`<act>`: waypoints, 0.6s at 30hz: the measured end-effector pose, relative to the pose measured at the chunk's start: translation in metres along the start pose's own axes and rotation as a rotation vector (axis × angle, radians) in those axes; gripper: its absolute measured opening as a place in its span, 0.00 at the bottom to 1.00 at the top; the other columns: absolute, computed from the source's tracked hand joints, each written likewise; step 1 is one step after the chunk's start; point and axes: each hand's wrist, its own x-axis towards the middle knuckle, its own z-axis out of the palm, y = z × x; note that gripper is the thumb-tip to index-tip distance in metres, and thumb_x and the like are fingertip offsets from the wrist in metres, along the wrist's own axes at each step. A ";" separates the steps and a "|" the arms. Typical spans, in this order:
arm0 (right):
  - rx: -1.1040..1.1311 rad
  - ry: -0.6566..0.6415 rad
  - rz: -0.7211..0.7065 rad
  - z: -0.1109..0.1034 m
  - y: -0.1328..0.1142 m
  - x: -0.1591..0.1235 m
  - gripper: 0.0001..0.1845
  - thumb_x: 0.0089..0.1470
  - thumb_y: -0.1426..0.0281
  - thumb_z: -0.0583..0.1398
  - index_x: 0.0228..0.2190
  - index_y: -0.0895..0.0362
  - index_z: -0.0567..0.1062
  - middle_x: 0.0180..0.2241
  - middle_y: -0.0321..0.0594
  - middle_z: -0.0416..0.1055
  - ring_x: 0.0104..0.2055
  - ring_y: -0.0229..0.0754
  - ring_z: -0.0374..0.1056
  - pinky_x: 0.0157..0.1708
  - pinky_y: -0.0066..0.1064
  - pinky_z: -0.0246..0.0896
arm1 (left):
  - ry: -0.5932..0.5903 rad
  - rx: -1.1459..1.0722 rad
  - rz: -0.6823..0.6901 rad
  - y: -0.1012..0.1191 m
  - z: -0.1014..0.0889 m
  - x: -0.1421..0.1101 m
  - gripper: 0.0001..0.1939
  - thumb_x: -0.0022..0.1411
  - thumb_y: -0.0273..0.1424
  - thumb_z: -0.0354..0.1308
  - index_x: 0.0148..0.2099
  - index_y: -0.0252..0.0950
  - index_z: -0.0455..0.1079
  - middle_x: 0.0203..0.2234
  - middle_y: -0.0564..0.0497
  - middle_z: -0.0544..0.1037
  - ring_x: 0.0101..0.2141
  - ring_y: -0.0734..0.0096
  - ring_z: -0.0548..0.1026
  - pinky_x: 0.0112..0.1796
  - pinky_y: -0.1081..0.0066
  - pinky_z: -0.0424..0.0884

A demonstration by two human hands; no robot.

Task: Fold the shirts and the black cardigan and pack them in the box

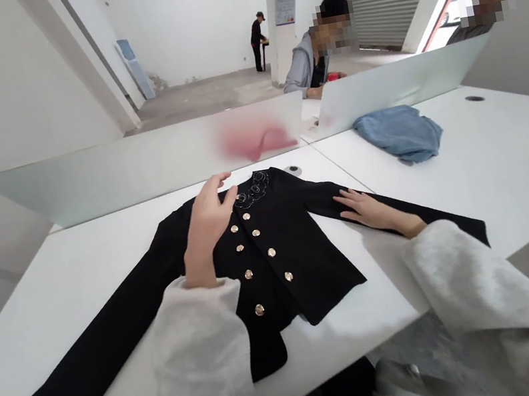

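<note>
A black long-sleeved jacket [263,252] with a row of gold buttons and dark floral beading at the collar lies flat and spread on a white desk [77,290]. My left hand [211,224] rests on its upper chest beside the collar, fingers loosely apart. My right hand [365,209] lies flat on the sleeve stretching to the right. One sleeve runs towards the lower left, partly hidden by my pale fuzzy left cuff [201,364].
A folded blue denim garment [400,133] sits on the adjoining desk, behind the jacket's right sleeve. Frosted glass dividers [138,168] stand along the far desk edge. Beyond them sits a person in a grey hoodie [303,66]. Another person [258,40] stands farther back.
</note>
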 end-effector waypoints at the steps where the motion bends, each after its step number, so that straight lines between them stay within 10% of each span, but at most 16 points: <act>1: -0.008 0.036 -0.008 0.003 -0.010 -0.014 0.29 0.61 0.56 0.49 0.60 0.55 0.62 0.64 0.50 0.52 0.66 0.57 0.44 0.60 0.57 0.46 | 0.002 0.037 0.051 0.015 -0.014 -0.013 0.18 0.66 0.37 0.48 0.56 0.40 0.64 0.51 0.52 0.73 0.51 0.65 0.71 0.52 0.64 0.65; 7: 0.151 0.051 -0.478 0.011 -0.112 -0.076 0.33 0.60 0.54 0.54 0.62 0.53 0.58 0.65 0.46 0.49 0.68 0.52 0.40 0.63 0.54 0.40 | -0.209 0.458 0.299 0.047 -0.047 -0.108 0.19 0.68 0.37 0.46 0.56 0.35 0.65 0.50 0.46 0.75 0.51 0.61 0.71 0.58 0.54 0.58; 13: 0.132 -0.062 -0.477 0.036 -0.158 -0.084 0.32 0.60 0.57 0.54 0.63 0.49 0.55 0.65 0.42 0.49 0.67 0.54 0.40 0.61 0.58 0.44 | -0.553 0.394 0.216 -0.006 -0.002 -0.208 0.29 0.63 0.42 0.53 0.63 0.39 0.57 0.58 0.44 0.67 0.57 0.58 0.67 0.57 0.54 0.60; 18: 0.130 -0.025 -0.474 0.037 -0.150 -0.089 0.28 0.61 0.57 0.53 0.61 0.49 0.61 0.63 0.40 0.54 0.67 0.52 0.43 0.62 0.54 0.46 | -0.398 0.322 0.200 -0.048 0.037 -0.256 0.25 0.65 0.33 0.49 0.64 0.39 0.56 0.62 0.45 0.62 0.62 0.61 0.58 0.59 0.51 0.58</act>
